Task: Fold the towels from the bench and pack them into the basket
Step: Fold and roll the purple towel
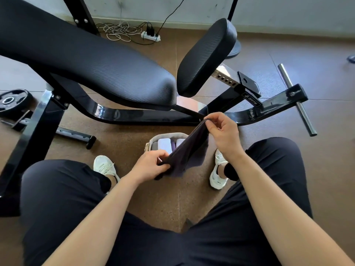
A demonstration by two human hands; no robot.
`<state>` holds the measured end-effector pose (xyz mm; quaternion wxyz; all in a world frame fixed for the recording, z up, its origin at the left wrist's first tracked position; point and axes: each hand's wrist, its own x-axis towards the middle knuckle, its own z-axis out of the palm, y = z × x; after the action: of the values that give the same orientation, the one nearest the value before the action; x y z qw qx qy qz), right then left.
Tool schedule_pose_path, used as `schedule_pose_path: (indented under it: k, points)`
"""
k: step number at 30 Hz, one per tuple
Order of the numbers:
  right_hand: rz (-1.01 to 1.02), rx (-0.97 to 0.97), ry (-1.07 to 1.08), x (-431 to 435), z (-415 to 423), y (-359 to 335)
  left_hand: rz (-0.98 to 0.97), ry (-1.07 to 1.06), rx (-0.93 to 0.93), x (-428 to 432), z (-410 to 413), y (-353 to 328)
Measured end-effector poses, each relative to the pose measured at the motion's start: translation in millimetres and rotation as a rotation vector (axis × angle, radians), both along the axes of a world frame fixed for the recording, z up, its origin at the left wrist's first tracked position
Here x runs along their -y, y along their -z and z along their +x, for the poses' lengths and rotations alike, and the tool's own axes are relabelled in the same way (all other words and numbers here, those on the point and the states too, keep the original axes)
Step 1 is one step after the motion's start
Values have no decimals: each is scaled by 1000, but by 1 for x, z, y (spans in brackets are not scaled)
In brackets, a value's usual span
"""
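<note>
Above basket (163, 134), dark towel (189, 148) partly hiding folded towels (164, 144), bench (96, 64) behind

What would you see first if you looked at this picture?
A dark towel stretches mid-picture, the left hand pinching its near end and the right hand its far end. Under it a basket on the floor holds folded towels. A big black bench fills the upper left.

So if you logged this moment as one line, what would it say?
step: dark towel held over basket | left hand: pinches lower end | right hand: pinches upper end | basket: light towels inside
</note>
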<state>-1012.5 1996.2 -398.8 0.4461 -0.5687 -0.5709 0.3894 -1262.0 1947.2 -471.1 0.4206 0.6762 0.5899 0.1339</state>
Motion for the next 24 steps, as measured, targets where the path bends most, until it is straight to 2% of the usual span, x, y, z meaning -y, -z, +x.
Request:
schedule_pose_path:
  k: [8,13,16,20,24]
  points:
    - [55,-54,169,-6,15,-4,-42,-81,-91,-1,-4,16]
    - [28,-18,238,-10,23,-3,26,-253,-260,-4,-6,15]
    - [-12,33,236,-15,28,-1,-8,-354,-285,-6,-10,13]
    - [-107,94,234,-25,40,12,-147,-671,47,-11,-18,15]
    - [-237,162,220,-30,50,23,-138,-920,339,-15,-28,8]
